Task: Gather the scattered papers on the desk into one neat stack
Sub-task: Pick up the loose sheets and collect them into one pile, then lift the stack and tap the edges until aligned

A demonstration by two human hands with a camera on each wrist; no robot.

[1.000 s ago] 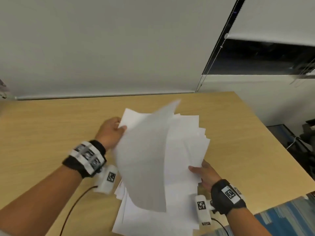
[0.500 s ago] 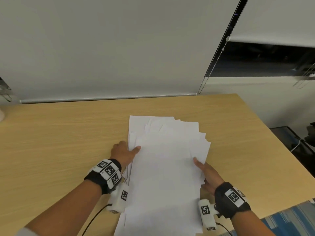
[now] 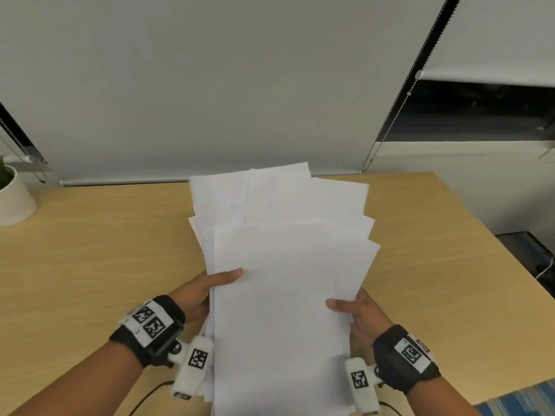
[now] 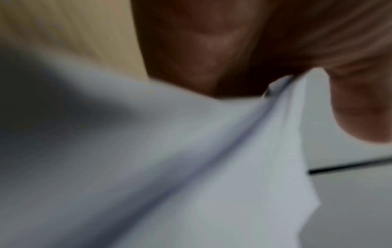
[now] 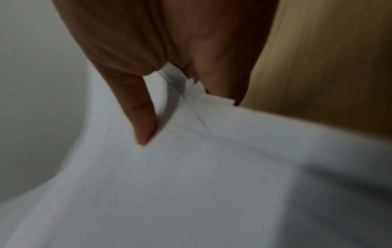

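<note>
A loose bundle of white papers (image 3: 285, 265) is held up off the wooden desk (image 3: 90, 250), tilted towards me, its far edges fanned out unevenly. My left hand (image 3: 207, 291) grips the bundle's left edge, thumb on top. My right hand (image 3: 357, 313) grips the right edge the same way. In the left wrist view the papers (image 4: 191, 159) are pinched between thumb and fingers. In the right wrist view the staggered sheet edges (image 5: 203, 94) sit in the crook of the thumb. The fingers under the sheets are hidden.
A white plant pot (image 3: 15, 199) stands at the desk's far left. A roller blind with a bead chain (image 3: 390, 115) hangs behind the desk. The desk's right edge (image 3: 492, 244) drops to a floor with cables.
A second ago my left hand was laying one sheet onto the pile. The pile then lay flat with both hands on it. Now both hands grip its sides and have lifted it.
</note>
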